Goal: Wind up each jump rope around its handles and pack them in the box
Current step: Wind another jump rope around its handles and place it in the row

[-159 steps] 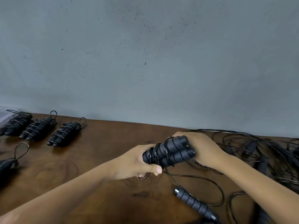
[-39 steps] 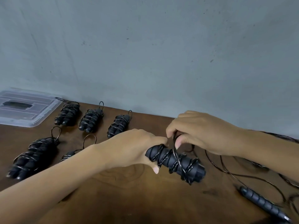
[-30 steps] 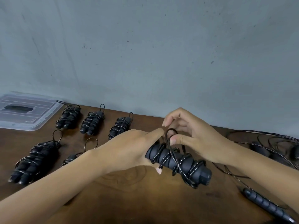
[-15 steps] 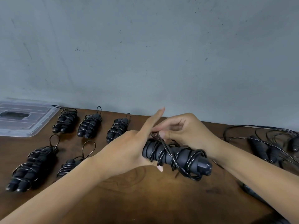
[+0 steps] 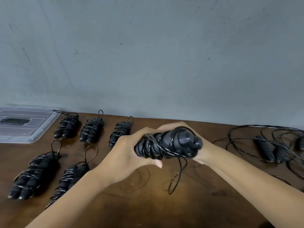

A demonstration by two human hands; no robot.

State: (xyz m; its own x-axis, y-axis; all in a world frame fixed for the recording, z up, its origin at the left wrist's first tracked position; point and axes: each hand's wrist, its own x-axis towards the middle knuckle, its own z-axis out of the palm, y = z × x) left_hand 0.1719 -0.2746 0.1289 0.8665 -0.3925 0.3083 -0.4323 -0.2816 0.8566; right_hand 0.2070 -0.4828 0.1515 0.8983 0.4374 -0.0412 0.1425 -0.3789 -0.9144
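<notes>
Above the middle of the brown table (image 5: 148, 208) I hold a black jump rope (image 5: 166, 144), its cord wound round the paired handles. My left hand (image 5: 130, 153) grips the handles' left end, thumb underneath. My right hand (image 5: 194, 145) wraps the right end from behind, mostly hidden by the bundle. A loose loop of cord (image 5: 176, 178) hangs below the bundle. The handles' end caps point toward me and are blurred.
Several wound ropes lie at the left in two rows, such as one bundle (image 5: 91, 127) at the back and one bundle (image 5: 34, 175) in front. A clear plastic box lid (image 5: 24, 124) sits far left. Unwound ropes (image 5: 269, 147) tangle at the right by the wall.
The bundle has turned so its end caps face me. My left forefinger has closed back onto the handles, my right hand now wraps the bundle, and a loop of cord hangs free below.
</notes>
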